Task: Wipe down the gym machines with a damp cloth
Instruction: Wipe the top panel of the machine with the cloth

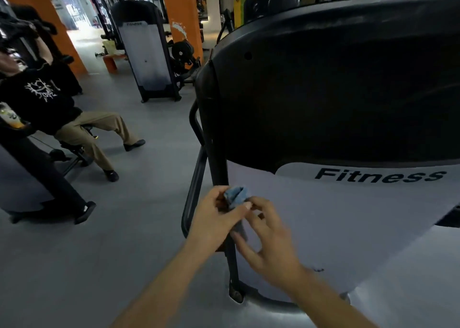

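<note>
A gym machine (336,103) fills the right of the head view, with a black upper shroud and a pale grey cover printed "Fitness". Both hands hold a small blue cloth (236,195) in front of the cover's left edge, beside the black upright post. My left hand (214,215) grips the bunched cloth from the left. My right hand (266,235) pinches the same cloth with thumb and forefinger, its other fingers spread. A darker strip of cloth hangs down between the hands. Whether the cloth touches the cover I cannot tell.
A person in a black top and tan trousers (82,133) sits on a machine at the left. Another weight-stack machine (146,53) stands further back on the grey floor (112,240). Orange pillars (181,16) rise behind it.
</note>
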Demonstrator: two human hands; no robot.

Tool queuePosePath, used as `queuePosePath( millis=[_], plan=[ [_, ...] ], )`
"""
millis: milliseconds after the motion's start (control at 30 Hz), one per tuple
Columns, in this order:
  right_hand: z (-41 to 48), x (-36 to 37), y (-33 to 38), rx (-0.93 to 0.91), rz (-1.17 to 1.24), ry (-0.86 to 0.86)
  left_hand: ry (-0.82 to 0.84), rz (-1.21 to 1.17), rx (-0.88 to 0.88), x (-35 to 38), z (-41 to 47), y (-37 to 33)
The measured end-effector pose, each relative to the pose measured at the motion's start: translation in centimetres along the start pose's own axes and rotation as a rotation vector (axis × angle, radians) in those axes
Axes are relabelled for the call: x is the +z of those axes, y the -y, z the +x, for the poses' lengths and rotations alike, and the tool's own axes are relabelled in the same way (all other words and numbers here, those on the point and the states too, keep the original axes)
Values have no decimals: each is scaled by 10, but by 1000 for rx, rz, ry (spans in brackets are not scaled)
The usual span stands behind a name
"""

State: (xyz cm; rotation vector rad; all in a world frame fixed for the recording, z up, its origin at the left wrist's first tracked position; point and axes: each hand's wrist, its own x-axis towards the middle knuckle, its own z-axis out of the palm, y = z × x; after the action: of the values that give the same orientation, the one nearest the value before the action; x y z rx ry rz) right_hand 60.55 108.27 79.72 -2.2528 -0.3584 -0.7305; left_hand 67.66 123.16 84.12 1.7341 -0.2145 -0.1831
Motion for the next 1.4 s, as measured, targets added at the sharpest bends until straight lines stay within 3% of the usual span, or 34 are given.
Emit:
queuePosePath(
  millis=[100, 167, 300, 433, 533, 700, 833, 967, 1033, 1167, 1267, 1400],
  plan=[
    [13, -8, 2, 77, 101, -66, 8, 10, 70, -18, 17, -5],
    [28, -14, 5, 182, 167, -152, 103, -46, 114, -31, 29, -16],
    [66, -5, 28, 252, 295, -131, 281, -54, 238, -51, 53, -46],
    [86, 9, 44, 198, -27, -315, 206, -53, 336, -68, 79, -62],
    [99, 18, 42, 66, -324, -286, 265, -59, 401, -77, 94, -71],
    [134, 4, 50, -22, -453, -470, 332, -139, 582, -88, 112, -98],
    [188, -19, 70, -143, -576, -617, 117, -69, 869, -96, 133, -114],
    [228, -34, 63, -122, -1132, -710, -67, 214, 1082, -99, 159, -111],
    [230, -33, 60, -154, -1272, -684, -85, 333, 1111, -101, 169, -107],
    [221, -28, 45, -317, -1244, -493, -9, 463, 1157, -102, 180, -99],
    [204, -14, 27, -312, -1195, -479, -15, 520, 1170, -100, 184, -93],
    [165, 10, 6, -284, -1233, -254, -8, 572, 1188, -102, 187, -90]
  ],
)
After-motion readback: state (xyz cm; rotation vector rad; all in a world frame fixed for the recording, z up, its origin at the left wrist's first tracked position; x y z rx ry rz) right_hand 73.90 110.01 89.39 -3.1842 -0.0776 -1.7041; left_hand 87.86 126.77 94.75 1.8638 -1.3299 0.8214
